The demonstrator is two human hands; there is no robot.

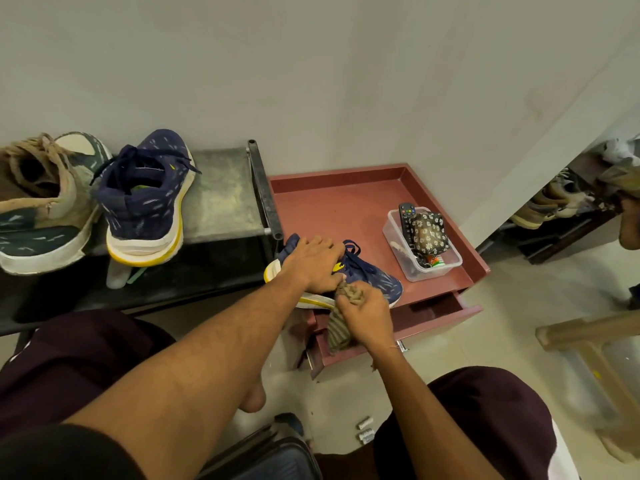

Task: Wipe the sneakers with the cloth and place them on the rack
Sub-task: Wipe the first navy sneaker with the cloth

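Observation:
A navy sneaker (374,277) with a yellow-and-white sole lies at the front edge of a maroon cabinet top (332,202). My left hand (313,263) presses down on its heel and collar. My right hand (363,315) grips a bunched striped brown cloth (349,292) against the shoe's side, and the cloth's tail hangs below. The matching navy sneaker (149,199) stands heel toward me on the dark metal rack (221,199) at left.
A tan and green sneaker (41,202) sits on the rack's far left. A clear plastic box (446,265) with a remote and a floral pouch stands on the cabinet's right. The cabinet drawer (436,313) is partly open. Wall behind; more shoes at far right.

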